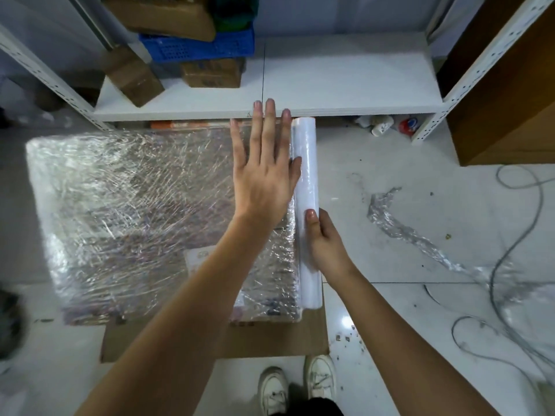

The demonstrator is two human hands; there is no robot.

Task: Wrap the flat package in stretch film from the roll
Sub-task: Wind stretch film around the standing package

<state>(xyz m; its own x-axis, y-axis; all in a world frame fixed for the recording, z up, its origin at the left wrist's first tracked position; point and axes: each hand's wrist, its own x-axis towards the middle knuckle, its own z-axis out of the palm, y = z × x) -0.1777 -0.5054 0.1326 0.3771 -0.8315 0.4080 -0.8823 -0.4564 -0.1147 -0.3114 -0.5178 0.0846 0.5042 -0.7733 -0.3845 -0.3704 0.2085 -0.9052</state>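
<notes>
**Op:** Film already covers the top face of the flat package (144,211), which lies on the floor at 9 o'clock from the roll (305,187). I judge the wrap well along; the last stretch and tearing the film off the roll remain.

**Desk:** Hands?

**Op:** My left hand (264,175) lies flat with fingers straight, pressing film down at the package's right edge. My right hand (326,244) is curled around the roll's lower part, the roll touching that edge.

**Desk:** Obstacles?

**Op:** A shelf (330,85) runs close at 12 o'clock. A scrap of film (399,226) and cables (516,244) lie at 3 o'clock. Cardboard (270,337) sits under the package, my 2 shoes (297,385) at 6.
</notes>
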